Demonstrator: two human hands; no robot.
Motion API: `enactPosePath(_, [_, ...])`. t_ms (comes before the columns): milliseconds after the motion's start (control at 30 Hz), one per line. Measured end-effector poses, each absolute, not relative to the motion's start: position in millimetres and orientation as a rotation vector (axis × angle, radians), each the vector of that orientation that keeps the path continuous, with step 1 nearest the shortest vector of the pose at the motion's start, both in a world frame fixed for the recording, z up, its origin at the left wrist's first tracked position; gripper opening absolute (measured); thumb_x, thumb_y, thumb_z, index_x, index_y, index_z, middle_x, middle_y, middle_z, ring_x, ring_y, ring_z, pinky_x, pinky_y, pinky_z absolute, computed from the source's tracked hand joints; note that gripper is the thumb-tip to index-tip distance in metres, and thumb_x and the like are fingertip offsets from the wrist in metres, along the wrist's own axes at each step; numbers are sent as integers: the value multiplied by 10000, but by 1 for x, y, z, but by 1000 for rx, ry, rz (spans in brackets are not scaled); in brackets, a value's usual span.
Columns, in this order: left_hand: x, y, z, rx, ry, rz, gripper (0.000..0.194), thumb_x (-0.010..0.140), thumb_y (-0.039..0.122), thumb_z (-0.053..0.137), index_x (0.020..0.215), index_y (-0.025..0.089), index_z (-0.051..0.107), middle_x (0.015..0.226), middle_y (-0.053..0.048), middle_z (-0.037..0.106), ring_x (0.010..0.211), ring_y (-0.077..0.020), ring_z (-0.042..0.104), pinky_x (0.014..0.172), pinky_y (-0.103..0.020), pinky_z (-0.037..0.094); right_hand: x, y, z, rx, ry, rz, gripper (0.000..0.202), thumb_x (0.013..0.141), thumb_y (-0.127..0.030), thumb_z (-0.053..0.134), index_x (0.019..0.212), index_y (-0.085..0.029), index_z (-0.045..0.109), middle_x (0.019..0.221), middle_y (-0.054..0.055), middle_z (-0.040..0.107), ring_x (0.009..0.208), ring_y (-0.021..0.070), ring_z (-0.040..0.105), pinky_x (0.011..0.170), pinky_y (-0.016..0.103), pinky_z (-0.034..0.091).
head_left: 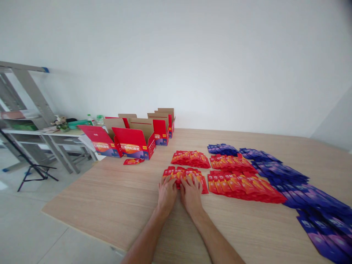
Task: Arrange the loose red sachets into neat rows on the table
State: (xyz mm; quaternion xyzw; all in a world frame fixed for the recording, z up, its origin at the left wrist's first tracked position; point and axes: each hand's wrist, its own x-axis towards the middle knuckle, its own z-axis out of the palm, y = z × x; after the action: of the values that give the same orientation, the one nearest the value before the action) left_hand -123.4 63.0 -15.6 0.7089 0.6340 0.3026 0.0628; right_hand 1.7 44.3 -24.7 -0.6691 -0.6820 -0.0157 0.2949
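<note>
Both hands rest side by side on the nearest left pile of red sachets (204,183), fingers bent over its front edge. My left hand (167,192) touches the pile's left part and my right hand (191,192) its middle; the fingertips are partly lost among the sachets, so a firm hold cannot be made out. Behind this pile lies another fanned row of red sachets (189,158). To the right are two more red rows, a smaller one (232,162) at the back and a longer one (244,186) in front.
Piles of blue sachets (280,172) run along the right side of the wooden table (123,205). Open red boxes (133,143) stand at the back left, with a few loose red sachets (133,161) before them. Further left are side desks (74,132) and a black tripod (34,167).
</note>
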Motion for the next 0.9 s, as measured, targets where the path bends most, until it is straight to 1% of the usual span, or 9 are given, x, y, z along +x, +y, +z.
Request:
enactPosePath(100, [-131, 60, -9, 2155, 1912, 901, 394, 888, 119, 491, 1202, 273, 672, 1358, -43, 611, 1274, -223, 479, 1049, -375, 389, -10, 41, -19, -1715, -1852, -34, 341, 978, -286, 475, 1265, -327, 655, 1450, 23, 540, 1422, 320, 306, 1140, 514, 185])
enactPosePath(233, [-156, 61, -2, 2146, 1940, 871, 394, 906, 140, 473, 1245, 265, 630, 1385, -61, 588, 1281, -218, 480, 1042, -360, 386, -39, 46, -20, -1564, -1938, 16, 380, 949, -221, 472, 1279, -293, 648, 1438, 45, 548, 1427, 307, 317, 1152, 501, 228])
enactPosePath(300, [-173, 62, -1, 2116, 1992, 835, 396, 919, 151, 451, 1265, 252, 615, 1390, -71, 585, 1296, -223, 474, 1046, -367, 382, -58, 56, -25, -1477, -1984, 52, 424, 922, -178, 472, 1310, -251, 627, 1424, 69, 559, 1413, 287, 355, 1169, 478, 248])
enactPosePath(400, [-203, 68, -5, 2056, 2087, 778, 424, 897, 128, 449, 1280, 224, 603, 1415, -87, 564, 1335, -228, 447, 1068, -373, 365, -90, 76, -38, -1363, -2046, 104, 463, 905, -122, 426, 1334, -152, 598, 1408, 121, 567, 1382, 244, 419, 1184, 420, 281])
enactPosePath(533, [-244, 84, -14, 2002, 2181, 778, 506, 847, 114, 479, 1344, 181, 550, 1455, -111, 527, 1373, -238, 419, 1105, -368, 338, -131, 99, -55, -1348, -2076, 174, 472, 909, -116, 396, 1342, -72, 579, 1417, 174, 550, 1361, 248, 460, 1165, 384, 336])
enactPosePath(600, [-264, 96, -18, 1989, 2215, 773, 540, 851, 131, 474, 1390, 144, 507, 1487, -135, 493, 1404, -242, 391, 1134, -362, 312, -149, 108, -57, -1329, -2109, 165, 476, 912, -115, 384, 1344, -59, 576, 1414, 179, 552, 1361, 246, 465, 1169, 372, 331])
enactPosePath(700, [-289, 115, -24, 1979, 2254, 732, 559, 877, 168, 450, 1432, 104, 463, 1520, -165, 449, 1439, -248, 353, 1171, -365, 269, -170, 122, -54, -1303, -2167, 131, 483, 913, -118, 372, 1348, -77, 578, 1417, 165, 555, 1363, 243, 464, 1165, 379, 339])
enactPosePath(767, [-303, 128, -28, 1982, 2273, 720, 561, 891, 189, 439, 1445, 107, 450, 1534, -167, 429, 1447, -257, 340, 1185, -385, 246, -181, 133, -49, -1307, -2190, 141, 483, 915, -121, 364, 1342, -82, 584, 1414, 168, 557, 1354, 250, 474, 1150, 399, 361])
enactPosePath(900, [-325, 153, -32, 1967, 2309, 696, 590, 893, 229, 463, 1475, 150, 417, 1574, -154, 367, 1469, -284, 295, 1199, -439, 210, -194, 154, -44, -1306, -2218, 149, 487, 915, -117, 370, 1356, -33, 561, 1417, 206, 540, 1347, 254, 480, 1151, 391, 354])
